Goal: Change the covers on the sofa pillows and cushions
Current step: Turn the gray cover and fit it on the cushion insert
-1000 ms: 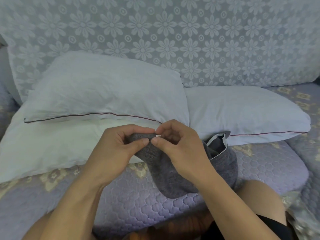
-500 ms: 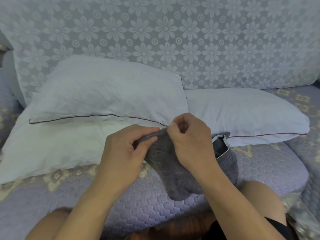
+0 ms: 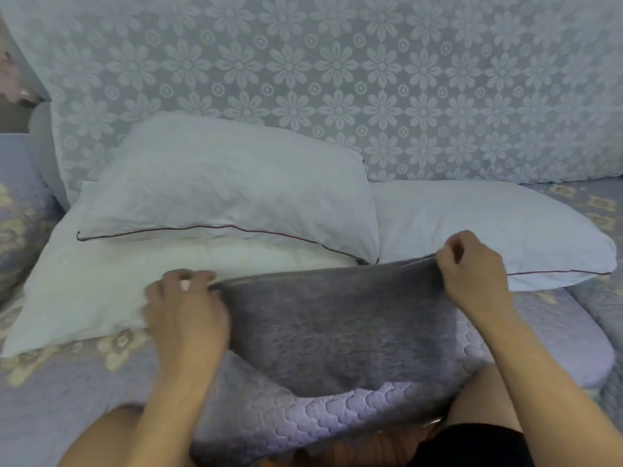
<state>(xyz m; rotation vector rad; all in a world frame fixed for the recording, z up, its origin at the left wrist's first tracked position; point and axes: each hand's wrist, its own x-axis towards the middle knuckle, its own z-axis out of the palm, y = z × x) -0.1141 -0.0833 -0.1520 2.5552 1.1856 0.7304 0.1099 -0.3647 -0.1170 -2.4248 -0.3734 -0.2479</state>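
Sofa (image 3: pixel 337 419) with quilted lilac seat and flowered backrest (image 3: pixel 337 79) — grey cover (image 3: pixel 337 328) stretched between two hands.

The left hand (image 3: pixel 185 311) pinches the cover's top edge at one end, the right hand (image 3: pixel 472 274) grips the other — the cloth hangs taut over the seat front. Behind it lie three pillows: one white (image 3: pixel 84 288), one (image 3: pixel 229 193) on top of it, one (image 3: pixel 488 224) to the right.

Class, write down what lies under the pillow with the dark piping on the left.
The piped pillow rests on a white pillow, which lies on the quilted seat. How far the white pillow runs beneath it is hidden.
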